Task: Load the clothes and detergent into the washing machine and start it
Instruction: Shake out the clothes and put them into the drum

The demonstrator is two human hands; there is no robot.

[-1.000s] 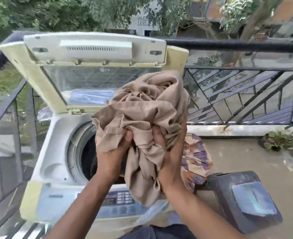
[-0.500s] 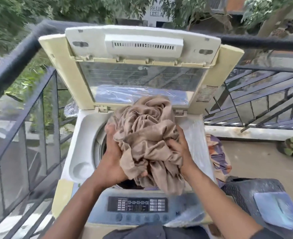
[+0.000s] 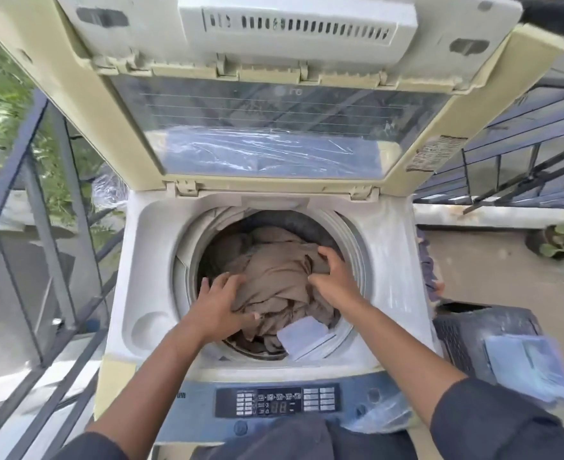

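Note:
A top-loading washing machine (image 3: 154,260) stands in front of me with its lid (image 3: 274,104) raised upright. A bundle of beige cloth (image 3: 274,270) lies inside the round drum. My left hand (image 3: 217,310) presses on the cloth's near left side, fingers spread. On the right side of the bundle my right hand (image 3: 333,277) rests with fingers curled into the fabric. A pale lint filter (image 3: 304,333) shows at the drum's near rim. The control panel (image 3: 277,401) with a lit display runs along the front edge.
A dark metal railing (image 3: 41,227) with glass closes the left side and continues behind on the right. To the right stands a dark plastic stool (image 3: 466,330) with a pale folded cloth (image 3: 526,363) on it. Patterned cloth (image 3: 428,270) hangs beside the machine. A potted plant (image 3: 563,240) sits on the floor.
The beige cloth, held up above the machine before, has gone down into the drum. Both hands followed it in and now rest on top of it. My view has moved closer.

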